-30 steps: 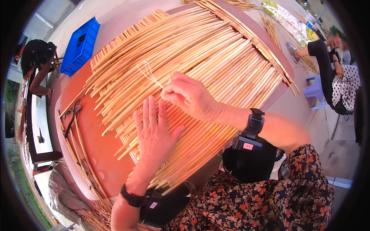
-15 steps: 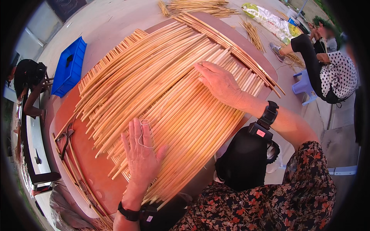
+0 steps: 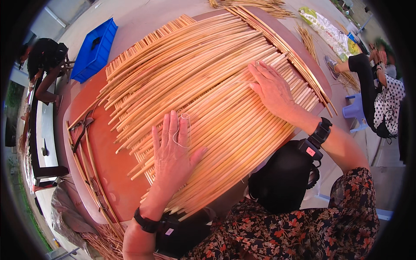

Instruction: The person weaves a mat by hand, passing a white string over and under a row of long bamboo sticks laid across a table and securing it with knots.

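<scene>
Rows of long pale wooden sticks [image 3: 216, 143] lie side by side in a wide mat on the reddish board [image 3: 99, 182]. My left hand [image 3: 173, 156] rests flat on the sticks at the centre-left, fingers stretched out and open. A thin white string [image 3: 175, 141] loops over its fingertips. My right hand [image 3: 273, 91] lies open on the sticks farther up and right, fingers apart. String runs near its fingertips; I cannot make out whether it touches them. Pliers-like tools [image 3: 80, 130] lie with loose rods at the board's left edge.
A blue plastic crate [image 3: 93, 52] is at the upper left, near a person in dark clothing [image 3: 47, 65]. At the right, a person in polka dots [image 3: 385, 104] sits by a lilac stool [image 3: 353, 108]. A white sack [image 3: 325, 32] and stick bundles [image 3: 307, 39] lie on the ground behind.
My right hand has gone from pinching string near my left hand to lying open, up and to the right. The string now loops over my left fingers. The view has also shifted.
</scene>
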The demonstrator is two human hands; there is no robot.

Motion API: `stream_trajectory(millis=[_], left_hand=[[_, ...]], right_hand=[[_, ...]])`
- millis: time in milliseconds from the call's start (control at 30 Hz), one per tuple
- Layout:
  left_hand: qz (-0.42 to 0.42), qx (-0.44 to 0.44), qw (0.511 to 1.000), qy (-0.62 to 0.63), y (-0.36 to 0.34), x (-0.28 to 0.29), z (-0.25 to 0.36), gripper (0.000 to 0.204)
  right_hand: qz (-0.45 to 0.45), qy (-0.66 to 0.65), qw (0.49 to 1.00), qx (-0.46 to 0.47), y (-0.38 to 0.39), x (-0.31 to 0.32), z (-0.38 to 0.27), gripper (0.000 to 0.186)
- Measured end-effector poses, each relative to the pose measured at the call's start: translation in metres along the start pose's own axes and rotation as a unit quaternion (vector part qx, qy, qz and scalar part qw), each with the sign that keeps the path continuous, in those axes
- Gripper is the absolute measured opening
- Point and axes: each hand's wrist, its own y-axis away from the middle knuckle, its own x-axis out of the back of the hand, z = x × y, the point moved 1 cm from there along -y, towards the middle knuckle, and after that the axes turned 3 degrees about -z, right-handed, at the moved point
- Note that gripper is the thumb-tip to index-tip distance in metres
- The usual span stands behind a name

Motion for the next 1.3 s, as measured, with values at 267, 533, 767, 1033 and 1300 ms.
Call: stream_trajectory(millis=[267, 533, 767, 1033, 1300], left_hand=[[-0.008, -0.038, 0.999, -0.025, -0.003, 0.018, 0.002, 0.093], [-0.183, -0.083, 0.98, 0.0, 0.037, 0.093, 0.051, 0.068], [-0.272, 0.241, 0.929, -0.066, 0.049, 0.175, 0.04, 0.021], [0.139, 0.086, 0.985, 0.049, -0.038, 0.048, -0.038, 0.006], [0.094, 0.079, 0.991, 0.052, -0.043, 0.037, -0.049, 0.011]], right_hand=[[0.0, -0.493, 0.78, 0.385, 0.064, 0.1, -0.162, 0.036], [0.045, -0.597, 0.738, 0.31, 0.059, 0.108, -0.199, 0.042], [-0.18, -0.773, 0.569, 0.216, 0.034, 0.102, -0.163, 0.037], [0.04, -0.592, 0.805, -0.023, -0.009, 0.059, -0.133, 0.007], [-0.031, -0.367, 0.93, -0.001, -0.015, -0.003, -0.122, 0.013]])
